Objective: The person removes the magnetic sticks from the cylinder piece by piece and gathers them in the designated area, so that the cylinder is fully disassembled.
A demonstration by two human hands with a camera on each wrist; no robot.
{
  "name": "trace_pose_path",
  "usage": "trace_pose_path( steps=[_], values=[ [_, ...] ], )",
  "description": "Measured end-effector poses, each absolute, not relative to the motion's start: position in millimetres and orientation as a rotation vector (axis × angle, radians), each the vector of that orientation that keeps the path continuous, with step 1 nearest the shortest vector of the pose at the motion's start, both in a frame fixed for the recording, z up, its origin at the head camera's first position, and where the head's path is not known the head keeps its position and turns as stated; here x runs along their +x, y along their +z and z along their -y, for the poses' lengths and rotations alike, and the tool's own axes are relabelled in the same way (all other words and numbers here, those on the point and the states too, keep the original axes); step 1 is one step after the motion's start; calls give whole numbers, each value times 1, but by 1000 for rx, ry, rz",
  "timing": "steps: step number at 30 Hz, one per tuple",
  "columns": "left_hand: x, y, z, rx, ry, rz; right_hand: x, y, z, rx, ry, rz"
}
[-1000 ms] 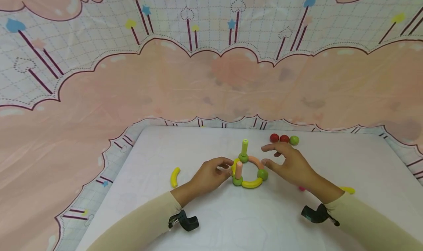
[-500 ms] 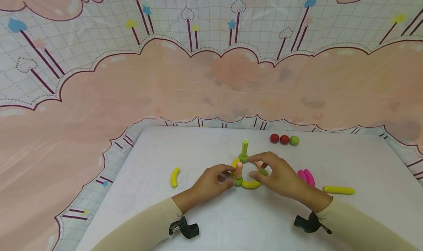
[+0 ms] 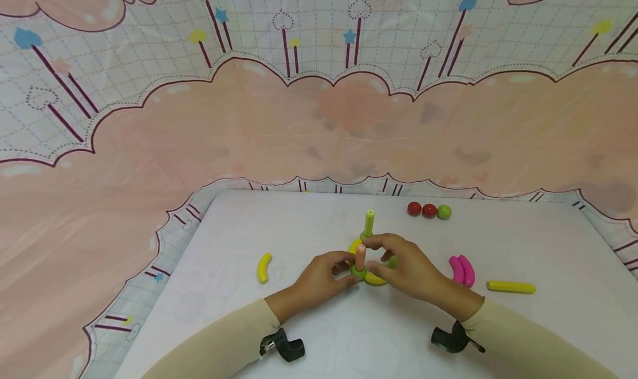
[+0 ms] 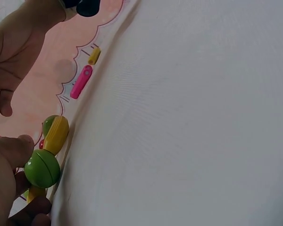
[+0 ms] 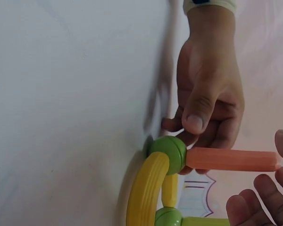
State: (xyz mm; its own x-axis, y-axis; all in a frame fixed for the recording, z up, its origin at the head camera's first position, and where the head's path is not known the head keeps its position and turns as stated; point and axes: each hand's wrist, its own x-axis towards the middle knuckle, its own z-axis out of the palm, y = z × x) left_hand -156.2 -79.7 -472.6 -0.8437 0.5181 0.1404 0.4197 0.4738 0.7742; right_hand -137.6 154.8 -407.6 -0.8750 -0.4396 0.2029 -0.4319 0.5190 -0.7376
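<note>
A ring of curved yellow rods and green balls lies on the table, partly hidden by my hands. An upright orange rod [image 3: 360, 257] stands in its near-left green ball [image 5: 170, 153]; a light green rod [image 3: 369, 223] rises from the far ball. My left hand [image 3: 323, 276] holds that near-left ball between thumb and fingers, as the right wrist view shows from the side. Reaching over the ring from the right, my right hand [image 3: 408, 268] has its thumb and fingers parted close around the orange rod's free end. A curved yellow rod [image 3: 376, 278] joins the ring's near side.
Two red balls [image 3: 421, 209] and a green ball [image 3: 444, 212] line the back right. Pink curved rods [image 3: 462, 271] and a straight yellow rod [image 3: 510, 287] lie right of my right hand. Another curved yellow rod [image 3: 264, 268] lies to the left. A patterned cloth [image 3: 319, 129] hangs behind.
My right hand has moved left across the ring to the orange rod, uncovering the pink rods and straight yellow rod. My left hand has shifted slightly right and down, onto the near-left ball.
</note>
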Motion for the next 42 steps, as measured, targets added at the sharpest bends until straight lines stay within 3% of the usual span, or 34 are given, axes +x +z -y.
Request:
trace_pose_path(
  steps=[42],
  values=[
    [-165, -470, 70, 810, 1210, -2686, -143, -411, -142, -827, -1366, -2855]
  ],
)
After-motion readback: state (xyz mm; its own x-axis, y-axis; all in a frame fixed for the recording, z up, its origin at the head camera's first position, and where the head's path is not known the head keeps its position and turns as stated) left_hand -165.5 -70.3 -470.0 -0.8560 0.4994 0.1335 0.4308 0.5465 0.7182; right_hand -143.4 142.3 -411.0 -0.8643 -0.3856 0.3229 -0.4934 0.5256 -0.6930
